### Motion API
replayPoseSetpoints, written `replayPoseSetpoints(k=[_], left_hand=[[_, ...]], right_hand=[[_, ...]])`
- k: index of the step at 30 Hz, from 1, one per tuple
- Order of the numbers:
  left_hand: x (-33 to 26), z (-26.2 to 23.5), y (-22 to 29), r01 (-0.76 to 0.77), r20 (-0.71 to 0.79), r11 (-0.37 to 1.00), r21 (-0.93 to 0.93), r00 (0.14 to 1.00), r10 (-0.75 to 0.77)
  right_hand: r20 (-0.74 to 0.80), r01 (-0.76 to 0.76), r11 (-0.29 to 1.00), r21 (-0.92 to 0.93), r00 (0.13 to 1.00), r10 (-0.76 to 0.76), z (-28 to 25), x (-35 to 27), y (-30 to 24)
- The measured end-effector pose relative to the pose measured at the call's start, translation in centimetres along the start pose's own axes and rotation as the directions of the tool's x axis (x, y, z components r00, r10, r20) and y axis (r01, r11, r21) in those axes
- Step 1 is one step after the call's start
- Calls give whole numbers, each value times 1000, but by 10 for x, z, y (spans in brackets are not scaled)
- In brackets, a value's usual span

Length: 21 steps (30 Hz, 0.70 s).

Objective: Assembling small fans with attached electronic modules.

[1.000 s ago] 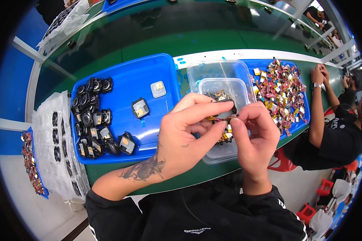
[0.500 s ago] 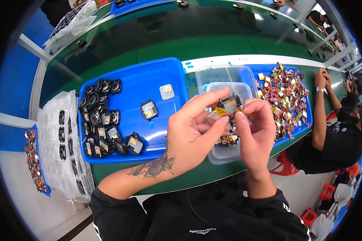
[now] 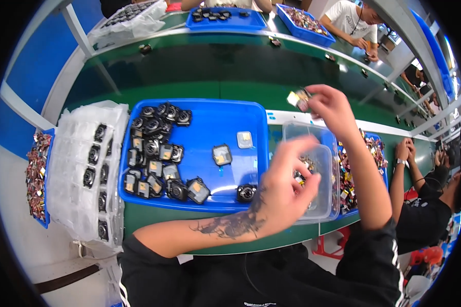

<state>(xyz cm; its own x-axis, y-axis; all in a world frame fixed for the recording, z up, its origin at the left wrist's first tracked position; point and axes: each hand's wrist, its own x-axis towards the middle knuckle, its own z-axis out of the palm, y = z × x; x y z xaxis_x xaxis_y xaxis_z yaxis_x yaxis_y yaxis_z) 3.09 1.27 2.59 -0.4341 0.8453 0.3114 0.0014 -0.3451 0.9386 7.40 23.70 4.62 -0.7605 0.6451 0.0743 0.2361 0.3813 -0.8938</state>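
Note:
My right hand (image 3: 332, 108) is raised over the far side of the bench, pinching a small circuit board (image 3: 301, 104) with a pale, yellow-edged piece on it. My left hand (image 3: 286, 187), smeared by motion, hangs over the near edge of a clear plastic container (image 3: 321, 202); its fingers are apart with nothing visible in them. Small metallic and yellow parts lie in that container. Left of it, a blue tray (image 3: 200, 105) holds a pile of black watch-like cases (image 3: 152, 147). One black case (image 3: 246, 193) lies alone in the tray's near right corner, by my left wrist.
A second blue tray at right is heaped with small circuit boards (image 3: 347, 179). White plastic trays (image 3: 69, 169) with black cases stand at left, beside another blue tray of boards (image 3: 37, 179). A co-worker's hands (image 3: 403, 151) are at right; another person (image 3: 351, 25) sits across the bench.
The black case left my hands, and one now lies in the blue tray's near right corner. My hands moved apart, the right one away and upward with the circuit board. The view shifted.

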Motion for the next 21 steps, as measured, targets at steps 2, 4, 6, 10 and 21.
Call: replayPoseSetpoints(k=[2, 4, 6, 10, 21], left_hand=[[-3, -5, 14, -54, 138, 997, 52, 989, 46], [-8, 1, 37, -254, 143, 966, 52, 959, 245], [-1, -18, 52, -456, 84, 887, 71, 889, 450], [-4, -65, 102, -627, -145, 769, -125, 778, 611], [-9, -120, 163, -907, -386, 410, 96, 346, 855]], right_hand=[[42, -107, 993, -46, 993, 109, 4, 59, 21], [48, -206, 977, -61, 977, 209, 0, 95, 50], [20, -295, 945, -140, 953, 301, 6, 122, 78], [-18, -236, 855, -461, 966, 257, 2, 126, 81], [626, 418, 561, -714, 740, 245, -34, -5, -16]])
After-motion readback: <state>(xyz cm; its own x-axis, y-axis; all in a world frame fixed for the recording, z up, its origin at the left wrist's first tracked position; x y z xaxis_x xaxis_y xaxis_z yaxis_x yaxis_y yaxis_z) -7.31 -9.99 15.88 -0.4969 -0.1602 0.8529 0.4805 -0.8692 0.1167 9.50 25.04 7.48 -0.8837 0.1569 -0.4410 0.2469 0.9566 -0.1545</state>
